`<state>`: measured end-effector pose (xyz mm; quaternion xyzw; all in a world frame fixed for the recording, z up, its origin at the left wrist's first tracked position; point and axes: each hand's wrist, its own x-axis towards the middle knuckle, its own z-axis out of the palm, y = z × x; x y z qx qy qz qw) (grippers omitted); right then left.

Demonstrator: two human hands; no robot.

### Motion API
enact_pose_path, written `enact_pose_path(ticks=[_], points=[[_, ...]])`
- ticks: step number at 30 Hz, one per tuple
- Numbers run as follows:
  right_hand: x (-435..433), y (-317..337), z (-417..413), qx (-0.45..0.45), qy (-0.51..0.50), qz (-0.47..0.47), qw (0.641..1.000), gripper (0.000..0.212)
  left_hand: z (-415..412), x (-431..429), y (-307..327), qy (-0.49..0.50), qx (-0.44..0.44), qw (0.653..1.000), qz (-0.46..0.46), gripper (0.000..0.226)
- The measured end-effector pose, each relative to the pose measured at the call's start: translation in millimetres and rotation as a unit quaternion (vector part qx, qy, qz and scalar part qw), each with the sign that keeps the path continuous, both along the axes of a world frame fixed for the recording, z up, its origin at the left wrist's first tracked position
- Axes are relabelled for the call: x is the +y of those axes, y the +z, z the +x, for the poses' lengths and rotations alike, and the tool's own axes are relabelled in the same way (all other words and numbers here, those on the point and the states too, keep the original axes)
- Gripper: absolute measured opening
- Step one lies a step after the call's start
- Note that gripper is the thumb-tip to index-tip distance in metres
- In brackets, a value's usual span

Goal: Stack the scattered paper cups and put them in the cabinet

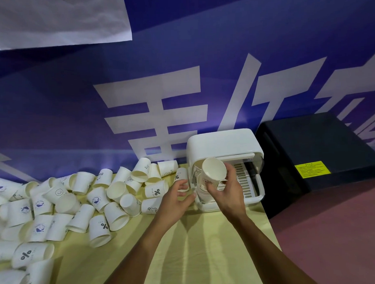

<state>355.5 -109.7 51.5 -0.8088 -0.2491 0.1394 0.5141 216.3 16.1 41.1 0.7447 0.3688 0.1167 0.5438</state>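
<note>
Several white paper cups lie scattered on their sides over the left half of the yellow table. A small white cabinet with its clear lid raised stands at the table's far right corner. My right hand holds a short stack of paper cups, tilted with the open mouth toward me, just in front of the cabinet's opening. My left hand hovers with fingers spread beside the cabinet's left front corner, holding nothing. A slatted white rack shows inside the cabinet.
A blue banner with large white characters hangs right behind the table. A black box with a yellow label stands to the right of the cabinet, off the table. Reddish floor lies beyond the table's right edge.
</note>
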Motion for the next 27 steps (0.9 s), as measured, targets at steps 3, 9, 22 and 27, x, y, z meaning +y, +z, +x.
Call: enact_pose_path(ticks=[3, 9, 22, 27], points=[[2, -6, 0, -0.017, 0.014, -0.024, 0.999, 0.071, 1, 2, -7, -0.003, 0.021, 1.0, 0.006, 0.047], [2, -31, -1, -0.051, 0.023, -0.064, 0.996, 0.082, 2, 4, -19, -0.013, 0.037, 0.999, -0.001, 0.042], [17, -46, 6, -0.084, 0.026, -0.133, 0.987, 0.065, 9, 10, -24, -0.025, 0.044, 0.998, -0.026, 0.042], [17, -49, 8, -0.093, 0.04, -0.153, 0.983, 0.066, 11, 13, -24, -0.021, 0.04, 0.998, -0.034, 0.044]])
